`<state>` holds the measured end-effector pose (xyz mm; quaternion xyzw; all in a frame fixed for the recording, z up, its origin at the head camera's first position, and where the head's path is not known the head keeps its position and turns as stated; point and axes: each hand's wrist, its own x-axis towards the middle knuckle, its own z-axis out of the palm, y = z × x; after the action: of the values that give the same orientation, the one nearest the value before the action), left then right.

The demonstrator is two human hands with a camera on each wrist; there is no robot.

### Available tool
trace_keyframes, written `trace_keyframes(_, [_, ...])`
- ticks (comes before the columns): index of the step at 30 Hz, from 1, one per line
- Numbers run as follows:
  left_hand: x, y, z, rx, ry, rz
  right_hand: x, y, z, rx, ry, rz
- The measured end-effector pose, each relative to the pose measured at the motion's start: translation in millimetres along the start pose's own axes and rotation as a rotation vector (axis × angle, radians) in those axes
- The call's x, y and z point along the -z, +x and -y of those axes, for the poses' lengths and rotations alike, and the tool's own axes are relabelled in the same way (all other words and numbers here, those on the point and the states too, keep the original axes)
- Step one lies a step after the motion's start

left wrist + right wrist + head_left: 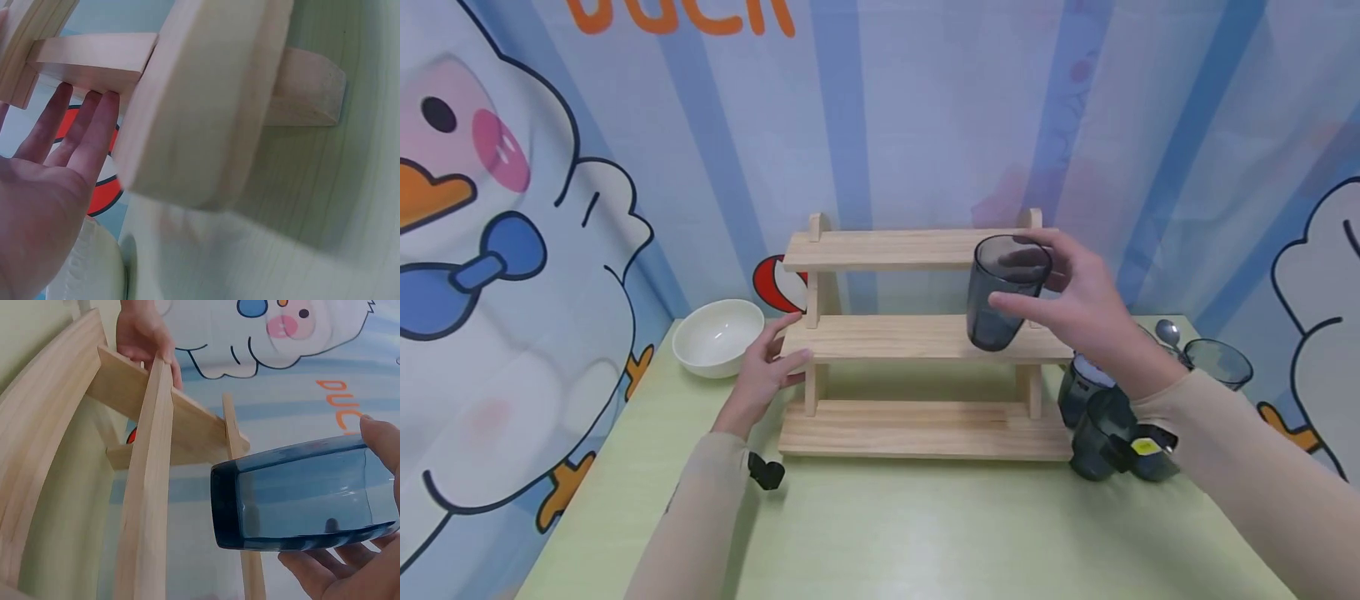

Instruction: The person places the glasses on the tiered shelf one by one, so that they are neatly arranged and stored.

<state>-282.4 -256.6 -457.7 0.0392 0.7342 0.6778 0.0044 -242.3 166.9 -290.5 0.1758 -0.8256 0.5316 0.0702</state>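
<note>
A three-tier wooden display rack [887, 337] stands on the table. My left hand [762, 375] holds the left end of its middle shelf; in the left wrist view the fingertips [109, 103] touch the side support. My right hand [1086, 304] grips a dark tinted drinking glass [996, 304], thumb on the near side and fingers around the far side. In the head view the glass appears in front of the rack's right part, slightly tilted. The right wrist view shows the glass [300, 494] with nothing visible in it, its base toward the rack.
A white bowl [717, 333] sits left of the rack. Right of it, partly behind my right forearm, stand several dark glasses [1093, 442], a wider glass [1221, 362] and a spoon [1167, 332]. A printed curtain [917, 125] hangs behind the light green table [910, 533].
</note>
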Motion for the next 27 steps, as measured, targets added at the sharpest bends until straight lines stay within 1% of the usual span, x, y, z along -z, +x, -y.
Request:
trace_keyframes(4, [0.9, -0.1, 0.6, -0.001, -0.001, -0.004, -15.5, 14.8, 12.1, 0.041, 0.073, 0.007])
trace_keyframes(10, [0.7, 0.3, 1.2, -0.005, -0.007, 0.007, -31.5, 36.6, 22.9, 0.060, 0.132, -0.030])
trace_keyframes(18, [0.7, 1.0, 3.6, -0.010, -0.006, -0.006, -49.2, 64.0, 26.8, 0.047, 0.168, -0.085])
trace_keyframes(22, [-0.5, 0.4, 2.7, -0.017, 0.002, -0.005, -54.8, 73.3, 27.0, 0.030, 0.177, -0.108])
trace_keyframes(27, [-1.2, -0.6, 2.3, -0.031, 0.001, -0.002, -61.8, 82.1, 27.4, 0.015, 0.224, -0.117])
